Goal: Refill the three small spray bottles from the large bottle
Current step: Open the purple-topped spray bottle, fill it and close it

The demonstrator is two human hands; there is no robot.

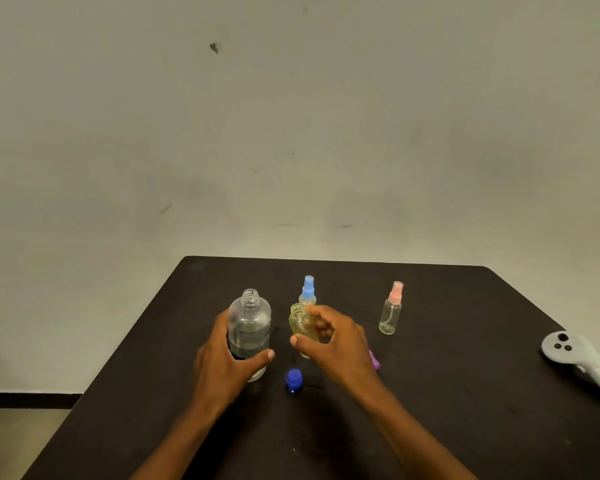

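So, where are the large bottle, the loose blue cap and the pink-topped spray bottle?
large bottle (252, 319): head view, on its clear upper body.
blue cap (294, 377): head view, on its top.
pink-topped spray bottle (391, 315): head view, on its clear body.

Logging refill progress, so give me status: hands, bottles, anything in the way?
Left hand grips large bottle, uncapped. Right hand holds small open bottle. Blue cap loose on table between the forearms.
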